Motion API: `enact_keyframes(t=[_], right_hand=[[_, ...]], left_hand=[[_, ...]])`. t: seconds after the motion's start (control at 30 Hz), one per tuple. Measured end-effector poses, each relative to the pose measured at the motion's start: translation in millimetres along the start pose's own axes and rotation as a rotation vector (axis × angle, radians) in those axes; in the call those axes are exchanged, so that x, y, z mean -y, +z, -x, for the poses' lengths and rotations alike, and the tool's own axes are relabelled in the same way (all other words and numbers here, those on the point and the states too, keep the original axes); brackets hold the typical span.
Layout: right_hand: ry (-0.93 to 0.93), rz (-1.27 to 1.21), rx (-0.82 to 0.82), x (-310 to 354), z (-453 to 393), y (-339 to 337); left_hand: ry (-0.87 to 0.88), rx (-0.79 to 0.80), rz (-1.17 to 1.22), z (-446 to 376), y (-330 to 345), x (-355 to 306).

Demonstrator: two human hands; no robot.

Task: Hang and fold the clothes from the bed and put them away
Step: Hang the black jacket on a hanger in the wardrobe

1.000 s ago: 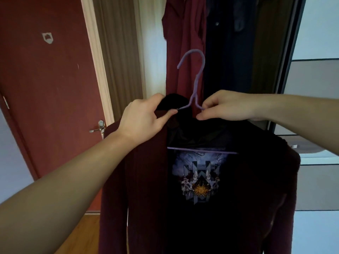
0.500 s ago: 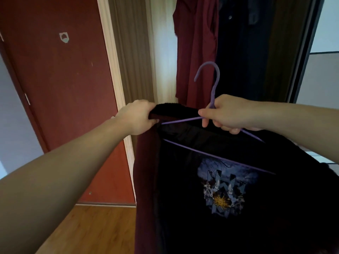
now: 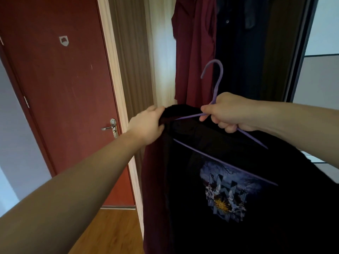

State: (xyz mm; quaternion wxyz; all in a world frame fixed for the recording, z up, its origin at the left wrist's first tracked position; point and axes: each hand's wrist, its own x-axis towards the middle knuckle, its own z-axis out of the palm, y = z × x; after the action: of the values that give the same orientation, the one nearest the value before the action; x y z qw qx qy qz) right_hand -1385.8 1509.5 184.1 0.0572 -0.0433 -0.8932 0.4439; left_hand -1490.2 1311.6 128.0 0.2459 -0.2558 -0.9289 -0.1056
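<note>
Two hands on it: our right hand (image 3: 229, 112) is clenched around the neck of the purple hanger (image 3: 216, 85), our left hand (image 3: 148, 123) pinches the dark jacket (image 3: 238, 198) at its left shoulder. Hanger's long axis tilts from 10 down to 4 o'clock. Hook points to 12 toward the open wardrobe (image 3: 256, 52); rail out of view. Right hand is nearer, so we judge it leads.

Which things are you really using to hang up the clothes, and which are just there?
In use:
left hand
right hand
purple hanger
black printed shirt
dark red jacket

Just there:
red door
door handle
wooden floor
</note>
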Motion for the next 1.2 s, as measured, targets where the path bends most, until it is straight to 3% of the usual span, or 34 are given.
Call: enact_keyframes(t=[0.1,0.3,0.4,0.47,0.57,0.63,0.9,1.07,1.13,1.2], right_hand=[[-0.022,-0.063,-0.043,2,-1,8],[0.023,-0.322,-0.111,8,-6,18],[0.081,-0.438,-0.071,12,-8,10],[0.095,-0.468,-0.064,16,-9,5],[0.089,-0.345,-0.111,20,-13,-2],[0.081,-0.268,-0.116,23,-16,-5],[-0.067,0.086,-0.117,21,-20,-17],[-0.272,0.524,-0.336,-7,18,-41],[-0.167,0.626,-0.249,-27,46,-40],[0.044,0.552,-0.004,-41,65,-32]], left_hand=[[-0.056,0.031,0.033,7,10,-6],[-0.036,0.062,0.404,3,26,-47],[-0.068,-0.068,0.459,3,20,-55],[-0.123,-0.141,0.697,6,5,-69],[-0.243,0.258,1.074,12,-12,-89],[-0.242,0.423,1.207,15,-13,-96],[-0.220,0.390,1.405,-1,3,-115],[-0.269,0.339,1.473,-19,15,-117],[-0.291,0.308,1.479,-28,16,-123],[-0.296,0.279,1.446,-39,16,-133]])
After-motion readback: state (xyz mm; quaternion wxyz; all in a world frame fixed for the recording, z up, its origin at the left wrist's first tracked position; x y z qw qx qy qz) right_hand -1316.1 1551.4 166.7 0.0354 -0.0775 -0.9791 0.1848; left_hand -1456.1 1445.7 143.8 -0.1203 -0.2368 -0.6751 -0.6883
